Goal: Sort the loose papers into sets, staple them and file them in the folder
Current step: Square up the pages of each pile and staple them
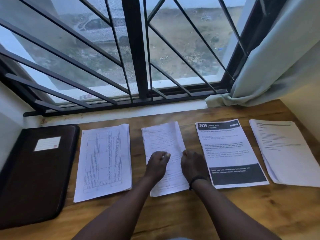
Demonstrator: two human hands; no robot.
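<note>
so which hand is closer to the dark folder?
Left. The left hand rests on the handwritten sheet, with only the table-printed stack between it and the folder. The right hand sits at that sheet's right edge, farther away.
</note>
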